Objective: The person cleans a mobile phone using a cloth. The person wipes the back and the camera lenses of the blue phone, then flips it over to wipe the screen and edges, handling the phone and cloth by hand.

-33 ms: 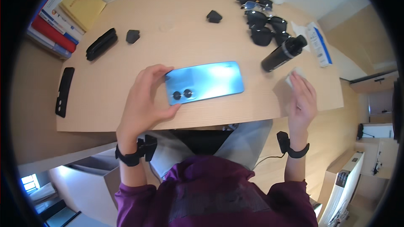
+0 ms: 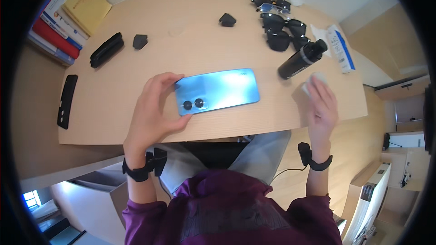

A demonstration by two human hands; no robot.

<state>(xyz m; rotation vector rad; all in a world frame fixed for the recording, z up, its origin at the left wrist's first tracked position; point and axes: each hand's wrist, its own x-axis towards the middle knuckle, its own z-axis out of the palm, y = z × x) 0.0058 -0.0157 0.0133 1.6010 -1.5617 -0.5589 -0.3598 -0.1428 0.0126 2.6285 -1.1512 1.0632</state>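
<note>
Left hand (image 2: 151,114) around one blue phone (image 2: 225,91), one white wad (image 2: 321,76) in right hand (image 2: 324,106).

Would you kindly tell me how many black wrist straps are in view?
2: a left strap around the wrist of the left hand, holding the blue phone, and a right strap around the wrist of the right hand, holding a white wad. None seems hidden.

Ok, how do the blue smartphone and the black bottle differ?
The smartphone is glossy blue, the bottle black with a grey band. The smartphone is a flat slab, the bottle round-bodied and capped. The left hand grips the smartphone; neither hand touches the bottle. Both are elongated.
</note>
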